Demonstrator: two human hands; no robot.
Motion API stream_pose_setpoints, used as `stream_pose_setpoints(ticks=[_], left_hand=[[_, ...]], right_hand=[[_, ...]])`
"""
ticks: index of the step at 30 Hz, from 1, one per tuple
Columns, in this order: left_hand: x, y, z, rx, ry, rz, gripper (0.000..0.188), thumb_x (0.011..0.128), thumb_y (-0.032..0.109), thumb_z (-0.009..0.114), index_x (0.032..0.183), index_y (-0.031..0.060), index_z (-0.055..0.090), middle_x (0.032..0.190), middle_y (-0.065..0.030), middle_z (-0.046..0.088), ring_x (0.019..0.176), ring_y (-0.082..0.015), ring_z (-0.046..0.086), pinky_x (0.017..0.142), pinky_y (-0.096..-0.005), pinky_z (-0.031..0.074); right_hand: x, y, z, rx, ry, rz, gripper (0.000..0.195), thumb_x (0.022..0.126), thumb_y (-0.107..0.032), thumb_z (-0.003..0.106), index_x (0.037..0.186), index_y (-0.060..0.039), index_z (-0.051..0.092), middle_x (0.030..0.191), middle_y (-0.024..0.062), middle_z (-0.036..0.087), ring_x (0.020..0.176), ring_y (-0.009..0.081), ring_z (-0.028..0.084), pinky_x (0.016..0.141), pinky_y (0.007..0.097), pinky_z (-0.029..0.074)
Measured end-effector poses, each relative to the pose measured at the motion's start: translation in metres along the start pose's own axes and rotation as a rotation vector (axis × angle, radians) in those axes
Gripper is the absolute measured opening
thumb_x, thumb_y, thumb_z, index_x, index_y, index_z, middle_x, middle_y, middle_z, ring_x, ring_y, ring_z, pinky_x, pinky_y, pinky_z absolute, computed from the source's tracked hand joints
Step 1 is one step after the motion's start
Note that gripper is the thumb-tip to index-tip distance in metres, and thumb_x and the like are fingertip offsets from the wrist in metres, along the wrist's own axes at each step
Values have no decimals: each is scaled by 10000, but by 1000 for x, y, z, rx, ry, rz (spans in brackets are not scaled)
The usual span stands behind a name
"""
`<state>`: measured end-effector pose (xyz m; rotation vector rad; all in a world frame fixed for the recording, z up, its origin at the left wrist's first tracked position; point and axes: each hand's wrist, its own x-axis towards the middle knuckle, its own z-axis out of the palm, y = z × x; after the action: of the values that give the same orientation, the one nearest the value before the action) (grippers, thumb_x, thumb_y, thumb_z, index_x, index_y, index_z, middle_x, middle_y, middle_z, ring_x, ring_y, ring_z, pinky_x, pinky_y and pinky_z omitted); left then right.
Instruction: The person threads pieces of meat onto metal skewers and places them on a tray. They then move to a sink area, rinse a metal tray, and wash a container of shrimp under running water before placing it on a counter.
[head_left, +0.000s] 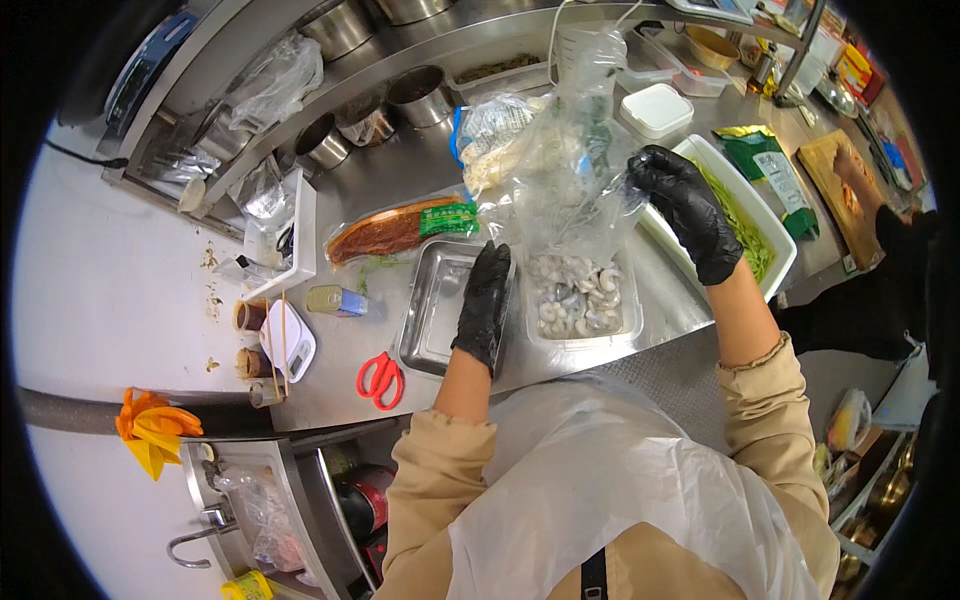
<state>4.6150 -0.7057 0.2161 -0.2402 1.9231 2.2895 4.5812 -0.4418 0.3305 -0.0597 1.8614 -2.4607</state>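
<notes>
My left hand (486, 304), in a black glove, lies over the right side of a stainless steel tray (435, 300), fingers together and pointing away from me. Whether it grips the rim is hidden. A clear plastic bag (559, 214) is pinched in my black-gloved right hand (686, 206). The bag's lower part hangs over the far end of a clear plastic container of peeled shrimp (577, 300). Beyond the tray is a vacuum-packed piece of cured meat (390, 232) with a green label. Red-handled scissors (381, 381) rest left of the tray, near the counter edge.
At right stand a white tub of green vegetable strips (750, 236), a green packet (776, 180) and a cutting board (825, 161), where another person's hand (859, 176) works. A tin (336, 300) and white scale (298, 345) sit left. Steel pots (420, 94) line the back.
</notes>
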Motion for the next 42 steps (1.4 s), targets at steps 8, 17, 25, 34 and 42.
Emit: stream_pose_setpoints(ticks=[8,17,25,34,42], left_hand=[[25,-75,17,818,-129,485,478,905,313,473,1263,-5,449,1271,-199,472,1212,-318,415,1034,-356,297],[5,-78,24,575,86,520,411,822,236,638,1141,0,529,1082,-167,576,999,-276,553,860,-358,441],[12,-2,22,-433,-214,-107,470,930,195,476,1367,101,329,1344,-101,399,1213,-190,399,980,-336,361],[-12,40,-8,177,-70,371,996,757,25,677,1441,211,-23,1453,-137,187,1306,-253,268,1021,-381,298],[-88,67,-83,405,337,775,687,743,55,692,1316,2,317,1278,-122,411,1144,-220,427,967,-340,387]], right_hand=[[18,0,-23,252,-76,-143,204,846,-59,556,1043,-6,562,974,65,608,908,158,582,829,284,462],[6,-24,-11,277,-35,-230,174,847,-83,557,999,0,572,947,52,607,895,154,572,838,287,447],[18,-21,-24,339,-54,-290,215,841,-75,551,1044,-9,569,991,67,615,925,182,579,865,304,441],[67,-64,39,643,-488,-211,229,865,-97,525,1066,-7,589,1054,101,622,976,211,595,871,324,479],[17,-75,178,888,-1021,29,291,905,-118,436,1150,22,506,1098,161,582,1001,277,583,883,414,496]])
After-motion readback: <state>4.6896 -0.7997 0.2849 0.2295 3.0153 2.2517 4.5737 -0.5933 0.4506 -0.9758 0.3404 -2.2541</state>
